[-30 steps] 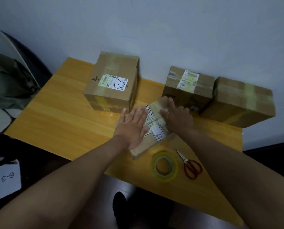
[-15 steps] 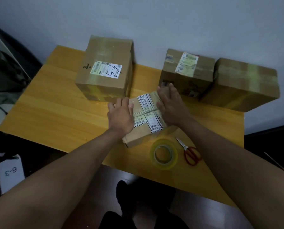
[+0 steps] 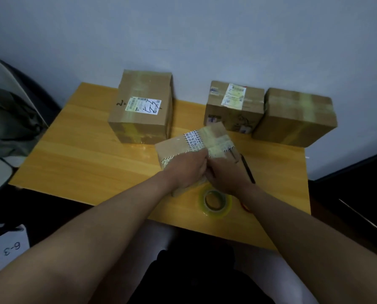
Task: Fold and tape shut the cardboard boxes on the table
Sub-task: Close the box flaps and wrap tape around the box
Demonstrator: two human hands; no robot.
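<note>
Both my hands have come back from the far part of the small cardboard box [image 3: 178,148] to its near part, and they now meet there. My left hand [image 3: 187,170] lies on the top of the box with the fingers curled down; my right hand [image 3: 225,174] is just beside it, touching it, fingers also curled at the strip of clear tape [image 3: 216,145]. If they really pinch the tape or only press on it, I cannot tell, because the fingertips are hidden.

The small box stands turned at an angle near the middle of the wooden table [image 3: 78,159], a little toward the front edge, with a black-and-white printed tape band [image 3: 193,140] across its top. Just in front of it, close to the front edge, lies the roll of clear tape [image 3: 215,201]. Beside the roll, under my right wrist, a red handle of the scissors [image 3: 245,207] shows.

Along the back edge stand three closed boxes: a tall one with a white label [image 3: 142,107] on the left, a box with a yellowish label [image 3: 234,106] right of the middle, and a taped box [image 3: 297,117] touching it at the back right corner.
</note>
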